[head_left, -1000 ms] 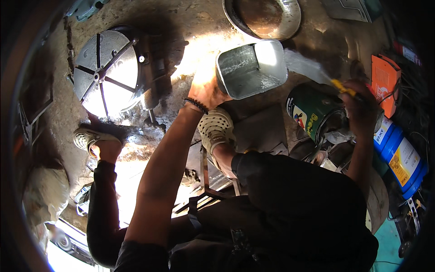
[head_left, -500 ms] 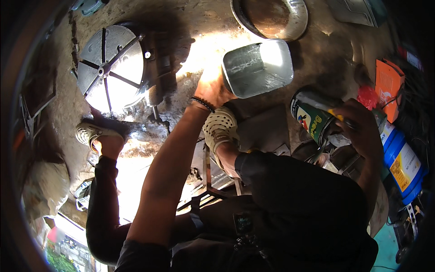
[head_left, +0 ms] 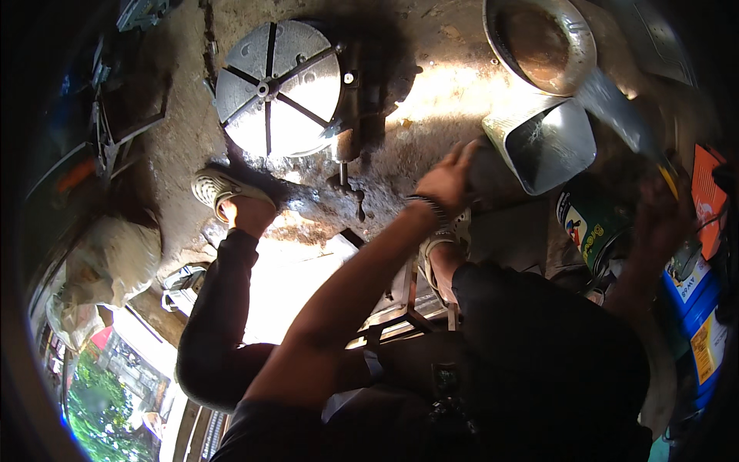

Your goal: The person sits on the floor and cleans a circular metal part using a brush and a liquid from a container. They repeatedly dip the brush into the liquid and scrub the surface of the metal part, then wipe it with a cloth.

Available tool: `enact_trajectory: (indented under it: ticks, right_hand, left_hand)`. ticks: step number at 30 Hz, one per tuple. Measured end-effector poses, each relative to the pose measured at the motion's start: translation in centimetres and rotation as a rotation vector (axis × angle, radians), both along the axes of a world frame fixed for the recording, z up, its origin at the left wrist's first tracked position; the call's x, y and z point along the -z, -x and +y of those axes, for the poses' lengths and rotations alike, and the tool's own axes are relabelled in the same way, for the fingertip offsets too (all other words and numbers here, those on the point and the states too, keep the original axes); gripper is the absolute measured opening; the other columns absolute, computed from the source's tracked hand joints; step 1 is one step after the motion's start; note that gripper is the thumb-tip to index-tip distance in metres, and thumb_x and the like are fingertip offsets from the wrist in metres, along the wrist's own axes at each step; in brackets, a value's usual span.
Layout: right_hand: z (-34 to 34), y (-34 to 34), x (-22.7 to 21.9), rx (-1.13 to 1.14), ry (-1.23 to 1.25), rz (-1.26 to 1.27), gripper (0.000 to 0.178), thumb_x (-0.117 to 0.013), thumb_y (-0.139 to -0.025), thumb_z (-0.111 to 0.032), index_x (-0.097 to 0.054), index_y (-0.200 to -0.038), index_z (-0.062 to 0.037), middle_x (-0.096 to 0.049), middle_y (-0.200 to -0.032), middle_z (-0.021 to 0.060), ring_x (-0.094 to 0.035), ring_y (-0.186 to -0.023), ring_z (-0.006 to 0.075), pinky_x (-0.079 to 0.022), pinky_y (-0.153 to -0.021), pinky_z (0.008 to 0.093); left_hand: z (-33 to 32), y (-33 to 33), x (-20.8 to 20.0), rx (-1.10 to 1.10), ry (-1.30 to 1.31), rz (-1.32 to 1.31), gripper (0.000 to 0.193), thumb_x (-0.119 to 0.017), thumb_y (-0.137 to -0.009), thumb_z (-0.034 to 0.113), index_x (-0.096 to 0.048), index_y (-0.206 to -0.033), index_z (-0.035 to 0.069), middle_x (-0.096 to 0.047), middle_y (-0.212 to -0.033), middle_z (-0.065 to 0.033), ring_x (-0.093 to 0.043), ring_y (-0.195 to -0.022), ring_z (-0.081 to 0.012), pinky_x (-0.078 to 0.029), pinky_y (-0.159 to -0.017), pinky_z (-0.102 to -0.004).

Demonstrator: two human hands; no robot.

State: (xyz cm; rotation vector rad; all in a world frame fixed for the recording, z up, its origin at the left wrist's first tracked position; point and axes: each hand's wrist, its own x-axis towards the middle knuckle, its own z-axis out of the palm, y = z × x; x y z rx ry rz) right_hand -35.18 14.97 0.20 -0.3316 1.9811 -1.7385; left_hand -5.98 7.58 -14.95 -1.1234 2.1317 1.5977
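Left hand [head_left: 446, 179] grips the near wall of the square metal tin [head_left: 545, 142], fingers wrapped over its edge; a dark band sits on the wrist. Right hand [head_left: 660, 219] is clenched round a yellow handle [head_left: 670, 179] of a flat-bladed tool whose blurred grey blade [head_left: 616, 108] slants up over the tin's far corner; how the fingers sit on the handle cannot be told, the hand being in shadow. The tin lies tilted on the concrete floor [head_left: 446, 85], mouth open toward the camera, sunlit inside. Taking the tin as landmark and reading from the left: well to its left, the round slotted metal plate [head_left: 279, 86] lies flat on the floor, a dark mechanism at its right rim. Below and left of the tin, a foot in a pale perforated shoe [head_left: 223, 189] rests on the floor; a second such shoe [head_left: 454, 235] sits just below the left hand. Directly above the tin, touching or nearly touching its upper edge, stands a round metal bowl [head_left: 543, 42] with a rusty brown inside. Just below and right of the tin, a green printed can [head_left: 589, 227] lies on its side, near the right hand. Farther right, blue containers [head_left: 697, 300] and an orange object [head_left: 704, 196] stand at the rim of view.
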Motion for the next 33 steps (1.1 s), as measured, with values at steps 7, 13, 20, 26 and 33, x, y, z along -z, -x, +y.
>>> enact_trajectory:
  ticks: [7, 13, 20, 26, 33]
  right_hand:
    - [-4.8, -8.1, 5.2, -0.31, 0.465, -0.743, 0.023, -0.057, -0.091, -0.03, -0.06, -0.097, -0.0083, -0.062, -0.082, 0.0061, -0.057, -0.075, 0.0178, -0.045, -0.071, 0.0335]
    - [-5.7, -15.8, 8.5, -0.28, 0.333, -0.639, 0.031, -0.056, -0.093, -0.022, -0.055, -0.119, -0.0049, -0.064, -0.089, 0.0092, -0.061, -0.077, 0.016, -0.047, -0.07, 0.0311]
    - [-3.6, -20.5, 10.1, -0.306, 0.049, -0.514, 0.023, -0.057, -0.097, -0.023, -0.06, -0.111, -0.0046, -0.069, -0.095, 0.0076, -0.066, -0.08, 0.0133, -0.048, -0.068, 0.0247]
    - [-2.2, -22.3, 12.8, -0.361, 0.085, -0.525, 0.022, -0.067, -0.092, -0.015, -0.059, -0.107, -0.0009, -0.065, -0.085, 0.0039, -0.063, -0.072, 0.0098, -0.049, -0.063, 0.0226]
    - [-5.3, -24.4, 16.7, -0.415, 0.132, -0.293, 0.018, -0.07, -0.087, -0.011, -0.06, -0.1, -0.0034, -0.064, -0.077, 0.0038, -0.06, -0.071, 0.008, -0.048, -0.065, 0.0246]
  left_hand:
    - [-7.5, -24.1, -17.7, -0.077, 0.199, -0.31, 0.064, -0.073, -0.083, 0.018, -0.044, -0.138, 0.003, -0.055, -0.132, -0.0206, -0.053, -0.123, -0.032, -0.043, -0.104, -0.0379]
    - [-8.5, -38.8, -29.0, -0.737, 0.679, -0.319, 0.045, -0.058, -0.096, 0.013, -0.045, -0.139, 0.004, -0.058, -0.131, -0.0124, -0.056, -0.118, -0.0245, -0.044, -0.099, -0.0384]
    - [-9.1, -42.7, -25.5, -0.687, 0.386, -0.281, 0.042, -0.056, -0.097, 0.024, -0.049, -0.135, 0.007, -0.064, -0.118, -0.0121, -0.061, -0.102, -0.0215, -0.047, -0.091, -0.0336]
    - [-8.9, -47.3, -26.5, -0.718, 0.239, -0.553, 0.044, -0.057, -0.097, 0.023, -0.048, -0.135, 0.002, -0.064, -0.118, -0.0159, -0.062, -0.105, -0.0215, -0.047, -0.092, -0.0335]
    - [-8.4, -53.7, -23.9, -0.887, 0.094, -0.318, 0.045, -0.054, -0.099, 0.034, -0.048, -0.138, 0.014, -0.061, -0.122, -0.0108, -0.062, -0.106, -0.0221, -0.047, -0.091, -0.0351]
